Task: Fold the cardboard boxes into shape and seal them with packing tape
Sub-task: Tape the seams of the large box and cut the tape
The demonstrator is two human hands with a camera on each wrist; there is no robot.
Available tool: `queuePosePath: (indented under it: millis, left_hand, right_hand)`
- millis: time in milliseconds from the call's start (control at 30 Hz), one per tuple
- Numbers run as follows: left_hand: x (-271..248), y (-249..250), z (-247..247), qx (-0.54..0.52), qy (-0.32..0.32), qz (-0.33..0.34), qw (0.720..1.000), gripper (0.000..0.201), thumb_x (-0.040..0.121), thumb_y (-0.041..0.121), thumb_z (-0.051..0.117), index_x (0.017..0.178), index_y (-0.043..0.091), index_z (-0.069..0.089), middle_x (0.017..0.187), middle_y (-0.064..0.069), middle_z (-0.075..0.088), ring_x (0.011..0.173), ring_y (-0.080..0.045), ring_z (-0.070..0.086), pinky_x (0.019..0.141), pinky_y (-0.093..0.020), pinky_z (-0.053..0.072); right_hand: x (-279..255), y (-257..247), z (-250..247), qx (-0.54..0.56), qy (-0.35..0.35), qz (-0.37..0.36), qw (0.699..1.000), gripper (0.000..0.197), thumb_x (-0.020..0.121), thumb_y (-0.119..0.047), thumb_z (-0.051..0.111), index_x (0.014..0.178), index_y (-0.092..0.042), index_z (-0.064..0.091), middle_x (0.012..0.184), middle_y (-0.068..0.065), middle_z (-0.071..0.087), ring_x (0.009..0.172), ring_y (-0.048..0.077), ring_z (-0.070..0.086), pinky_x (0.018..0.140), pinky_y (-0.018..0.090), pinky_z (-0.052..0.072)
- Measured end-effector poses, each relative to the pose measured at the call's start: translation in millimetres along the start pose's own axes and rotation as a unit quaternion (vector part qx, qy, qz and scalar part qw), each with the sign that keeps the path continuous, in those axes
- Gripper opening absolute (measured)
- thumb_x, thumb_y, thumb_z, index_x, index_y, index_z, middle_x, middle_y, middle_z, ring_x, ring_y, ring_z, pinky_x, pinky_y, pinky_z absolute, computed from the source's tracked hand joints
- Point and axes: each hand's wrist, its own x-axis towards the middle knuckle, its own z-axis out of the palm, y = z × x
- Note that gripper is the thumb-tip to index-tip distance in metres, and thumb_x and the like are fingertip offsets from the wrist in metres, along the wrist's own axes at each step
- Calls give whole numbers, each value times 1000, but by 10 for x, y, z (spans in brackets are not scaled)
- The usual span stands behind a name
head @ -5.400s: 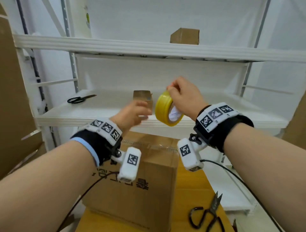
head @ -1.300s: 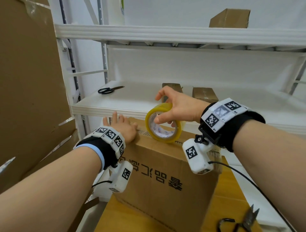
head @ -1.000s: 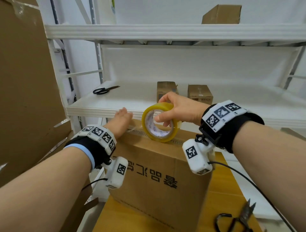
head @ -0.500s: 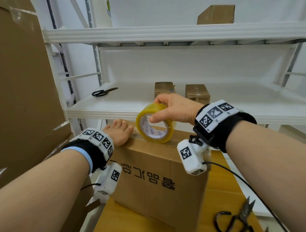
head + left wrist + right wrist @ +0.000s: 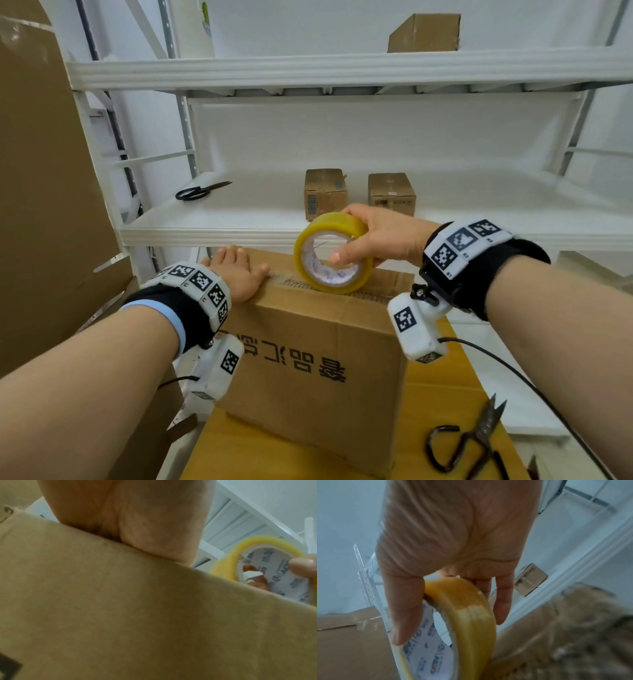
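Observation:
A brown cardboard box (image 5: 308, 359) with printed characters stands on a yellow-brown table (image 5: 442, 404). A strip of clear tape (image 5: 284, 281) runs along its top seam. My left hand (image 5: 236, 270) lies flat with straight fingers on the box's top left end, over the tape. My right hand (image 5: 373, 236) grips a yellow roll of packing tape (image 5: 334, 253) upright on the box top, thumb inside the core. In the left wrist view the palm (image 5: 130, 515) presses the box edge (image 5: 154, 615), the roll (image 5: 267, 566) at right. In the right wrist view the fingers (image 5: 503, 601) wrap the roll (image 5: 471, 618).
Black scissors (image 5: 469, 442) lie on the table at lower right. A white shelf (image 5: 239, 212) behind holds another pair of scissors (image 5: 198, 192) and two small boxes (image 5: 325, 192) (image 5: 392, 193). A further box (image 5: 424, 32) sits on the upper shelf. Large cardboard sheets (image 5: 44, 192) lean at left.
The roll, held in the air earlier, now sits on the box top and has been drawn rightward along the seam. My left hand came down flat on the box's left end and stays there.

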Motion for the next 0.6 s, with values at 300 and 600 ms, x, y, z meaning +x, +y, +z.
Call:
queuePosePath:
  millis: [300, 600]
  left_hand:
    - [7, 352, 31, -17, -41, 82, 996, 56, 105, 40, 12, 150, 10, 23, 159, -15, 13, 150, -32, 3, 119, -57, 7]
    - [-265, 580, -46, -91, -39, 116, 988, 51, 108, 26, 8, 151, 4, 22, 162, -17, 9, 151, -29, -1, 122, -43, 4]
  right_hand:
    - [-72, 103, 32, 86, -7, 2, 996, 60, 74, -16, 86, 121, -16, 49, 114, 15, 66, 98, 29, 71, 82, 53, 59]
    - [-175, 162, 23, 64, 39, -37, 997, 49, 71, -34, 88, 110, -21, 60, 103, 4, 72, 91, 20, 72, 81, 47, 61]
